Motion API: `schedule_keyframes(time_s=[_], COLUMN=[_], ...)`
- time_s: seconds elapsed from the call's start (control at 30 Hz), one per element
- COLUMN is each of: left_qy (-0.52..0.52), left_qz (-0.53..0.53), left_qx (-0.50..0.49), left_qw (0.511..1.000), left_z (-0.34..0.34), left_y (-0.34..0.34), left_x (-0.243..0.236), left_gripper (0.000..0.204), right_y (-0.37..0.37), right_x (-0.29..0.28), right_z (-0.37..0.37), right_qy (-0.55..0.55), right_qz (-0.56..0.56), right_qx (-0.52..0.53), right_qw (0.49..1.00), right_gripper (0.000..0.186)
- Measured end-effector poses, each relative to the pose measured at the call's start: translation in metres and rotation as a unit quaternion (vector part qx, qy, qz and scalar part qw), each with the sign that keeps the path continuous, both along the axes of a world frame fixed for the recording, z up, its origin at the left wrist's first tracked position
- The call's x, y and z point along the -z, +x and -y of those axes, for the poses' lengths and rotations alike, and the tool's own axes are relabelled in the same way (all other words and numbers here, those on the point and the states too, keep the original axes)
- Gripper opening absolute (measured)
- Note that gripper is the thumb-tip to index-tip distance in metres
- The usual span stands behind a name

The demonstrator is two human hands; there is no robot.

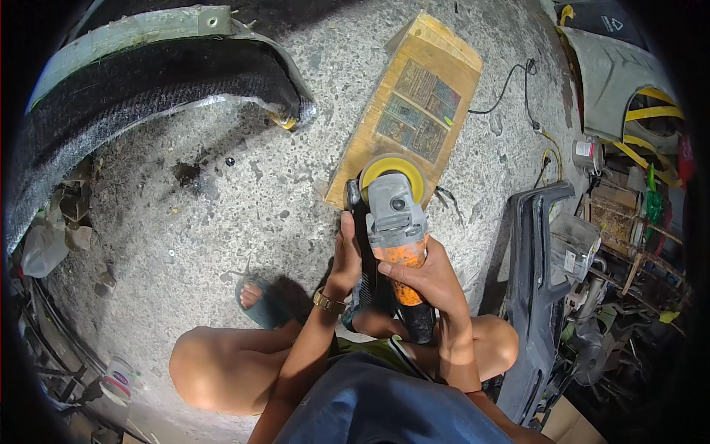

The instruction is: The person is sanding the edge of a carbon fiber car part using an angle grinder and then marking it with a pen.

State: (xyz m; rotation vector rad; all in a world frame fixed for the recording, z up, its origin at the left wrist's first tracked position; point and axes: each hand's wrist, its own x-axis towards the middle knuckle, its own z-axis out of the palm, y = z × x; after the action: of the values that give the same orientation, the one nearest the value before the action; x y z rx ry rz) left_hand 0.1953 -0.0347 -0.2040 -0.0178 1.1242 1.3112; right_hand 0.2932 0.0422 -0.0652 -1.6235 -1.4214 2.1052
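From my remote seat I see the bare right hand closed around the body of a scuffed orange-and-grey angle grinder. The bare left hand lies along a long, narrow black strip; most of its fingers are hidden, so I cannot tell whether they close around it. The grinder's long axis runs from 12 o'clock at its round yellow disc back to between 5 and 6. The strip stands just to its left, close to parallel, its far end beside the disc's rim. That makes the left hand the nearer one to the disc.

Straight beyond, toward 12 to 1 o'clock, a long tan box with dark printed panels lies on the speckled concrete floor, blocking the way forward. A thin black cable curls at 1. Farther off sit a curved black-and-grey panel at 10, a pale grey body panel at 2 and a dusty black frame at 3.
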Motion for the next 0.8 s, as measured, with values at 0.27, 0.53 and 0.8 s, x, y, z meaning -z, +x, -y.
schedule_keyframes(time_s=[0.27,0.53,0.8], left_qy=[0.082,0.059,0.047], left_qz=[-0.238,-0.119,-0.201], left_qx=[0.013,0.010,0.049], left_qw=[0.968,0.991,0.977], left_z=[0.008,0.002,0.006], left_y=[0.001,-0.003,-0.001], left_x=[0.010,0.003,0.010], left_gripper=[0.071,0.067,0.065], right_y=[-0.005,0.000,-0.002], right_x=[0.003,0.005,0.007], right_z=[0.003,0.003,0.003], right_qy=[0.001,-0.011,-0.002], right_qz=[0.004,0.019,0.006], right_qx=[-0.019,-0.013,-0.026], right_qw=[1.000,1.000,1.000], right_gripper=[0.052,0.050,0.050])
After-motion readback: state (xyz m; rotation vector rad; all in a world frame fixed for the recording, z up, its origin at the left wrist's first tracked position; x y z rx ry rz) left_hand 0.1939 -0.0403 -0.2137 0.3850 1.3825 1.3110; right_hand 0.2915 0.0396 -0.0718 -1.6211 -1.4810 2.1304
